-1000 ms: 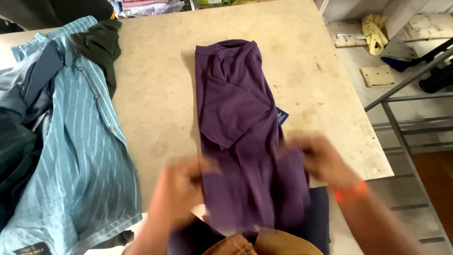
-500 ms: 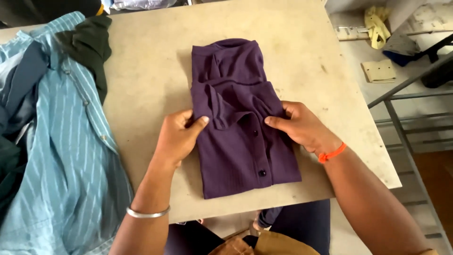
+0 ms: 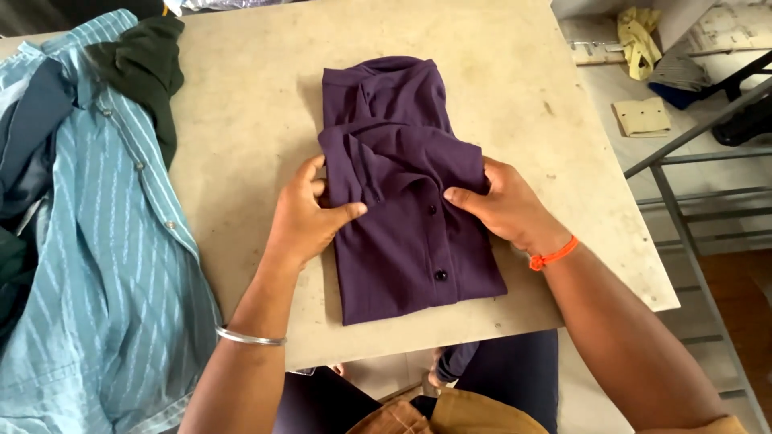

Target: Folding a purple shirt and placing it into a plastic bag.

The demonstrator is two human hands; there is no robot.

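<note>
Head view looked down on a pale, stained bench (image 3: pixel 257 153), and nearest the camera were the person's knees in dark cloth below its front edge. Both forearms reached up over that edge, the left with a silver bangle (image 3: pixel 250 337) and the right with an orange wrist thread (image 3: pixel 552 253). The left hand (image 3: pixel 304 217) had its grip closed on the left edge of a folded purple shirt (image 3: pixel 410 241), thumb on top and fingers curled around the fabric. The right hand (image 3: pixel 505 205) pinched the right edge of the same shirt, thumb pressed on the front near the button placket, fingers tucked at the fold. The shirt lay flat near the middle of the bench, its buttoned lower half toward the person and its collar end farther off. To the left a light blue striped shirt (image 3: pixel 112 265) spread over the bench side, with a dark green garment (image 3: pixel 145 68) beyond it at the far left corner. Past the right edge stood a grey metal frame (image 3: pixel 683 209), and farther on a yellow cloth (image 3: pixel 639 40) lay on the floor.
</note>
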